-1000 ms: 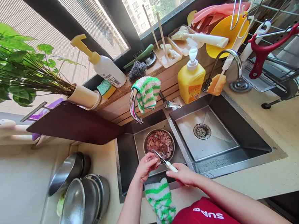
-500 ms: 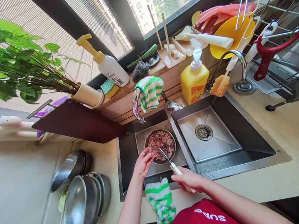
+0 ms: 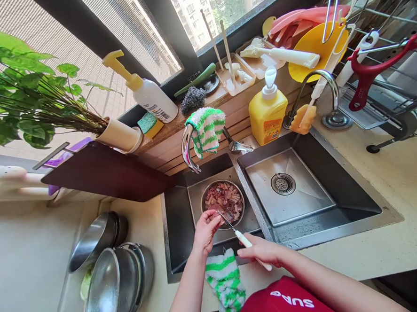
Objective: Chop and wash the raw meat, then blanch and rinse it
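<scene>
A round metal bowl [image 3: 244, 202] of cut reddish meat pieces [image 3: 227, 196] stands in the left sink basin. Over its near edge, my left hand [image 3: 204, 231] is closed, pinching a small piece of meat between thumb and fingers. My right hand [image 3: 263, 251] grips white-handled kitchen scissors [image 3: 243, 239] whose blades point up and left. The blade tips meet the piece at my left fingertips; how far the blades are apart is too small to tell. A green-and-white striped cloth [image 3: 225, 279] hangs on the front sink edge below my hands.
A chrome faucet [image 3: 187, 150] draped with a striped cloth [image 3: 209, 130] overhangs the left basin. The right basin [image 3: 302, 188] lies alongside. A yellow soap bottle [image 3: 267, 114] stands behind. Metal pots [image 3: 110, 289] and a dark cutting board [image 3: 107, 174] are at left.
My left hand has turned and shifted slightly down, fingers closer together. The scissor tips have moved a little left and down, to the left fingertips. The view has shifted slightly.
</scene>
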`<state>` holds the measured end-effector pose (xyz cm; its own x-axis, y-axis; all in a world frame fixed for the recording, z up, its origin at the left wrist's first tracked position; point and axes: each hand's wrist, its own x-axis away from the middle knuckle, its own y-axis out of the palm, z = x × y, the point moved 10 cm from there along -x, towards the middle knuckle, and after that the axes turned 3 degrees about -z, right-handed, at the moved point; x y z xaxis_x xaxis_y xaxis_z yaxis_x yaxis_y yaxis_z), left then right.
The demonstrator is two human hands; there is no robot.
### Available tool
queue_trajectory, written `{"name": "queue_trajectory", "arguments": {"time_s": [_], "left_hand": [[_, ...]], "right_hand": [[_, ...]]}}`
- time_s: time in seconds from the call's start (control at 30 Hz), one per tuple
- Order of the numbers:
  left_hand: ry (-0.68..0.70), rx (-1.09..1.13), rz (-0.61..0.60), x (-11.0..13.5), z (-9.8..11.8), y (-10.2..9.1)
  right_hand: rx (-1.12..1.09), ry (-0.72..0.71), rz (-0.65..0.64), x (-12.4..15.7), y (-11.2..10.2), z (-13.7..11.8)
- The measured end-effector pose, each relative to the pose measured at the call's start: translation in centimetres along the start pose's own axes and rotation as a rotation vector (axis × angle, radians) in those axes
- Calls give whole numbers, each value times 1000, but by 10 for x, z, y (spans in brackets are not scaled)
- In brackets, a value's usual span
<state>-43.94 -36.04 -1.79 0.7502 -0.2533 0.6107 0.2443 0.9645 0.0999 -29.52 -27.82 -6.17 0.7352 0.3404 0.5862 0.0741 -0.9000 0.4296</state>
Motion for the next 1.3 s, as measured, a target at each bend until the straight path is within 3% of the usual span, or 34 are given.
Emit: {"name": "queue_trajectory", "arguments": {"time_s": [0.27,0.6,0.73,0.9,1.07,1.3], "left_hand": [[0,18,26,5,5,-2],[-78,-29,-36,10,-4,-4],[-80,-95,-17,-9,-2,-17],[48,-445,96,-51,4,-48],[77,-712,139,-87,-29,-57],[86,-1069,25,-119,-89,-12]], "right_hand": [[233,18,76,8,-5,-15],[192,-5,56,-2,0,-20],[185,10,145,-14,-1,-25],[13,71,190,-16,-10,-18],[-157,97,196,9,-29,-8],[-169,34,191,38,-36,-7]]}}
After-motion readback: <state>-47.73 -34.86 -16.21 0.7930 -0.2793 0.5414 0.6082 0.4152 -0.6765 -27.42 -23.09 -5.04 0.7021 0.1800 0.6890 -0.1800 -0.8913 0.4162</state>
